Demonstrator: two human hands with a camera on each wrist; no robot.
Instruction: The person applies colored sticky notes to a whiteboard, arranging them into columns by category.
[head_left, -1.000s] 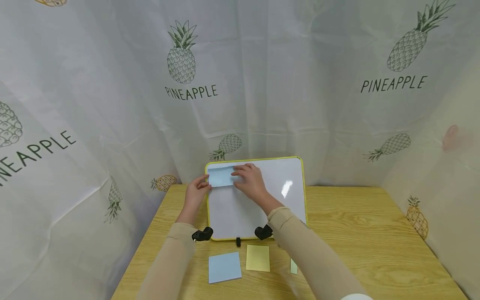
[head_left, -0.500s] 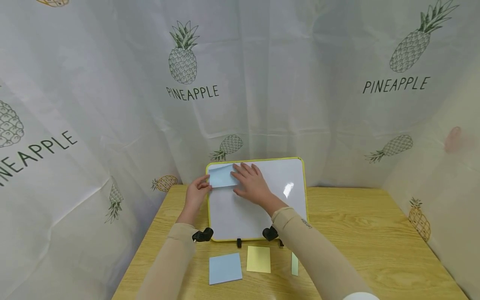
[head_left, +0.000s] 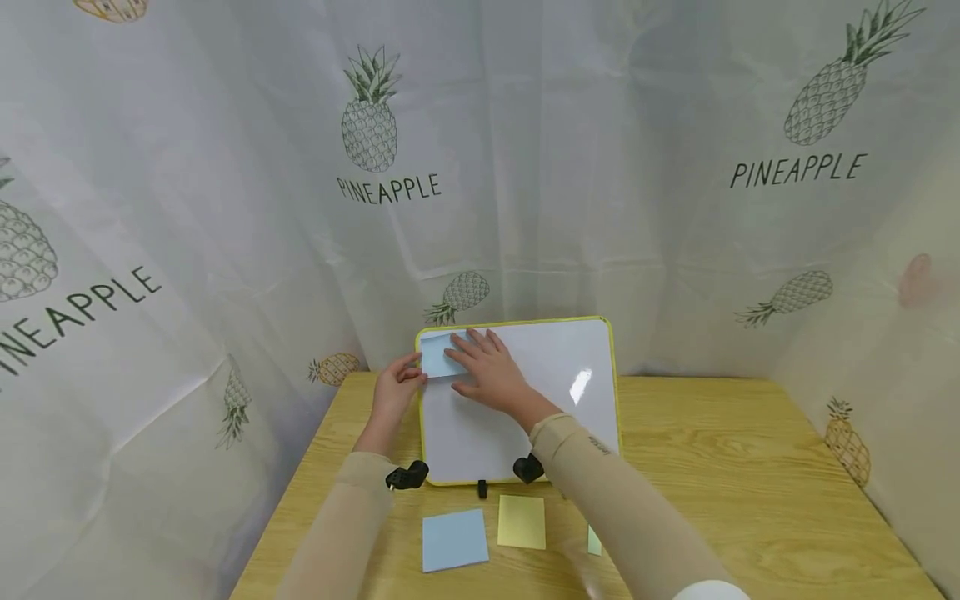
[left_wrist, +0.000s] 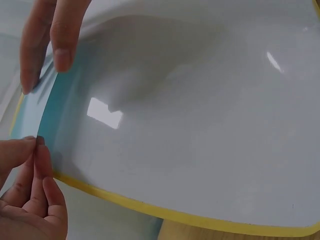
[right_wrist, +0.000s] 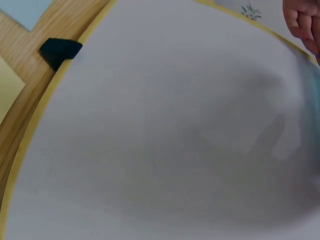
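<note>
Blue sheet is at the upper left corner of the whiteboard; left hand: grip narrowed to a pinch, thumb and fingers holding the sheet's left end; right hand: grip spread, fingers extended over the sheet's right part; pressure of each fingertip cannot be confirmed.

Glossy on the whiteboard, papery on the blue note at ten o'clock, wood-grained on the tabletop at four.
</note>
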